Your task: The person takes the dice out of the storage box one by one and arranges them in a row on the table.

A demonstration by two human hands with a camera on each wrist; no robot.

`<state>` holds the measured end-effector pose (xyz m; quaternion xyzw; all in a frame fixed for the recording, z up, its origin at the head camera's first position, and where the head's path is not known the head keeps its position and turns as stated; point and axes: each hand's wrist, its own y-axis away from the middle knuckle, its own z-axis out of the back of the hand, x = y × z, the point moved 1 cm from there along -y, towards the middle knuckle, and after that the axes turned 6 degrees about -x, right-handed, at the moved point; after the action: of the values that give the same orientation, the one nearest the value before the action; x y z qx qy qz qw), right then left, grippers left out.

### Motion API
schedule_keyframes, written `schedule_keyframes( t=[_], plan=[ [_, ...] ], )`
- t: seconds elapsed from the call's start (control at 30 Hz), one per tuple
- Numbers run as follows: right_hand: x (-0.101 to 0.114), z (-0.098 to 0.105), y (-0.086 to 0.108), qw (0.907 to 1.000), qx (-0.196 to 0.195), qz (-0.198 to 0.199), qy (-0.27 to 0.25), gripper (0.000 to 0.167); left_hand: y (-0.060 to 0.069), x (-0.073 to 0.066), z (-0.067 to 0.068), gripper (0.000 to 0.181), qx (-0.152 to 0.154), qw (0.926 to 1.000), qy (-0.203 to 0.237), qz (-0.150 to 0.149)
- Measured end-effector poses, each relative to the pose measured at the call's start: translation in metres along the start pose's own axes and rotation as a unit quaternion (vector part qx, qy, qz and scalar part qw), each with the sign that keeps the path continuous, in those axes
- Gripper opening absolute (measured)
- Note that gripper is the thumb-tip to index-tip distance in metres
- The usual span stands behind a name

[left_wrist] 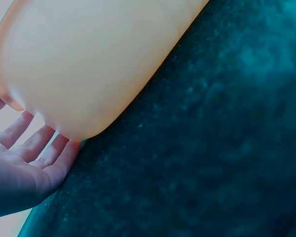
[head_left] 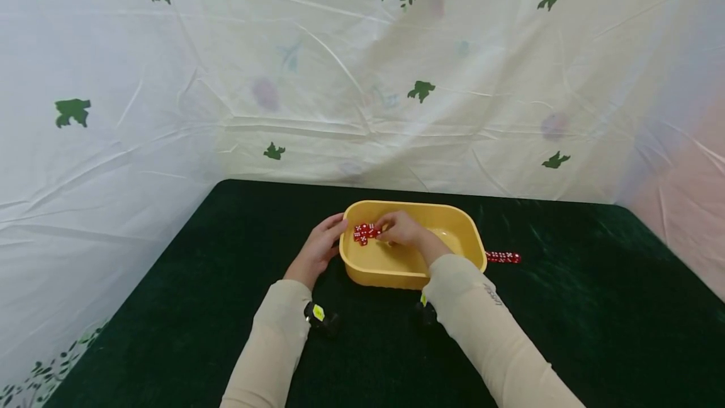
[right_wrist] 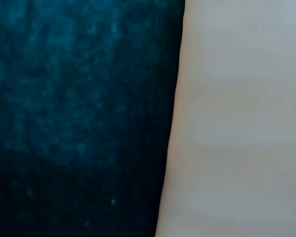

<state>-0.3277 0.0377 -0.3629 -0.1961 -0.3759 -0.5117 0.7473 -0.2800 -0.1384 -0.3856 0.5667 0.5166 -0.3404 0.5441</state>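
Fingers (head_left: 384,219) touch dice (head_left: 364,232) in tub (head_left: 387,278).

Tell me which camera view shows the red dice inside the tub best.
Head view: it looks into the tub, where the dice lie by the right hand. Both wrist views show the tub's outside, no dice.

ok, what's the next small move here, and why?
Probably secure one of the dice with the right hand: it reaches into the tub, right at them, though whether it already grips one is unclear. The left hand touches the tub's left end, which should help steady it.
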Motion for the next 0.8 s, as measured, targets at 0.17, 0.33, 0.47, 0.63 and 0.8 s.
schedule_keyframes(
  t=[0.17, 0.33, 0.47, 0.63, 0.8],
  plan=[
    [-0.0008, -0.0023, -0.0011, 0.9997, -0.007, 0.001, 0.024, 0.014, -0.0008, 0.0000, 0.0002, 0.038, 0.002, 1.0000, 0.001, 0.000],
    [-0.0018, -0.0041, -0.0018, 0.9995, -0.011, -0.010, 0.029, 0.012, -0.0011, 0.0002, 0.0003, 0.038, 0.001, 1.0000, 0.002, 0.002],
    [-0.0016, -0.0042, -0.0015, 0.9994, -0.009, -0.015, 0.031, 0.011, 0.0002, -0.0007, -0.0003, 0.038, 0.002, 1.0000, -0.002, 0.002],
    [0.0000, -0.0029, 0.0000, 0.9994, -0.002, -0.007, 0.034, 0.011, 0.0007, -0.0016, -0.0009, 0.037, -0.004, 1.0000, -0.007, 0.003],
    [0.0017, -0.0014, 0.0020, 0.9993, 0.004, -0.007, 0.037, 0.011, 0.0006, -0.0007, -0.0011, 0.038, -0.007, 0.9999, -0.008, 0.006]
  ],
)
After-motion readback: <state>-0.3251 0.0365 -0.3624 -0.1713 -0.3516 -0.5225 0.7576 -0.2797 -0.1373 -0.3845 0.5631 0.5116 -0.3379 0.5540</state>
